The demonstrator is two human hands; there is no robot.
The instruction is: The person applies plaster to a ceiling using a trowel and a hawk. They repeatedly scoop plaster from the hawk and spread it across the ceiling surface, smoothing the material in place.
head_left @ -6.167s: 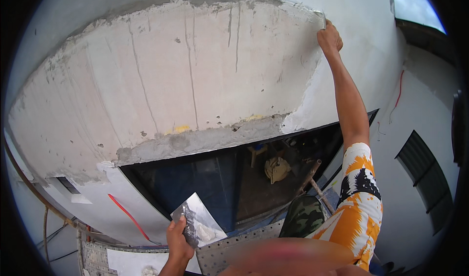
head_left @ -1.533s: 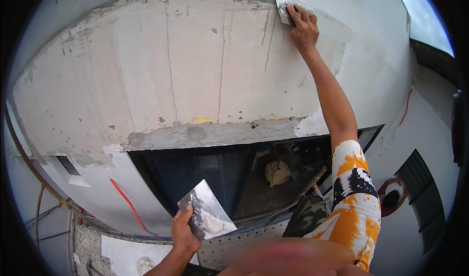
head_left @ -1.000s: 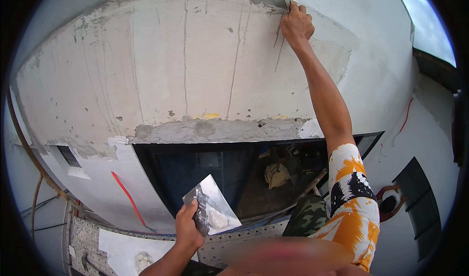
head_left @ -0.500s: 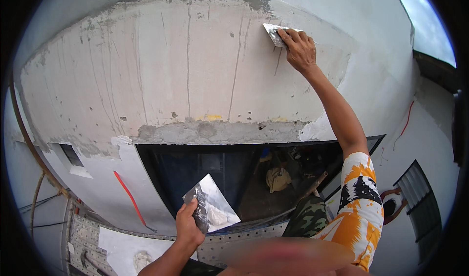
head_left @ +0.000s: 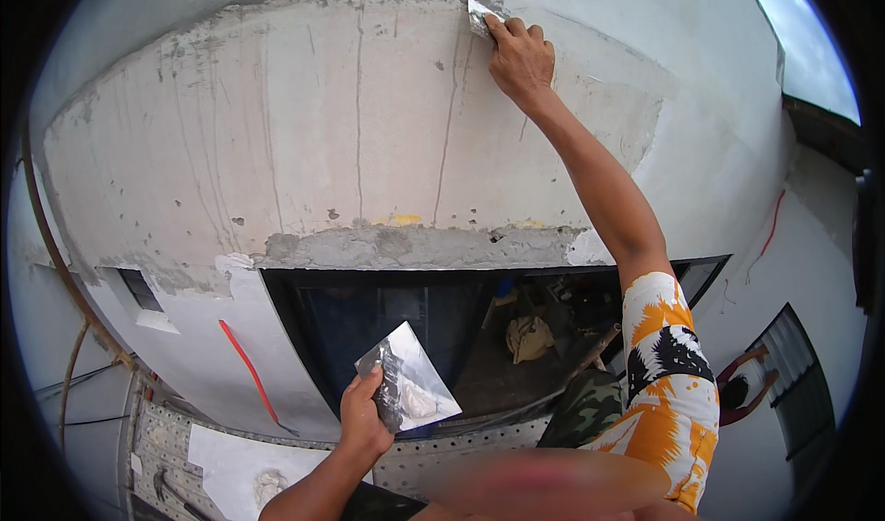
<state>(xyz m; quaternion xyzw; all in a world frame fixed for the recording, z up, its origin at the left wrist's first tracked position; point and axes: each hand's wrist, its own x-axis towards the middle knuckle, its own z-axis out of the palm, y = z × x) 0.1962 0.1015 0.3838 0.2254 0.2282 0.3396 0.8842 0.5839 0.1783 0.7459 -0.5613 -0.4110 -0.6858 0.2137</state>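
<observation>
My right hand (head_left: 522,65) grips a small flat metal blade (head_left: 481,18) against the wall at the grey upper edge of a pinkish, streaked plaster patch (head_left: 304,115). My left hand (head_left: 367,420), low in the middle of the view, holds a square metal plate (head_left: 406,364) by its left edge, with a lump of whitish putty (head_left: 419,403) on it. A rough grey band (head_left: 406,242) runs along the patch's lower edge, just above a dark-framed glass opening (head_left: 369,327).
A perforated metal platform (head_left: 161,438) lies below, with a white sheet (head_left: 221,461) and a hammer-like tool (head_left: 173,498). Bamboo poles (head_left: 51,235) stand left; another pole (head_left: 599,346) is by my right arm. Another person (head_left: 737,392) is at a louvred window (head_left: 797,401), lower right.
My right hand and blade have moved up and left since half a second ago, and leftward from the patch's right corner seconds ago. My left hand has barely moved. The other person has appeared since then.
</observation>
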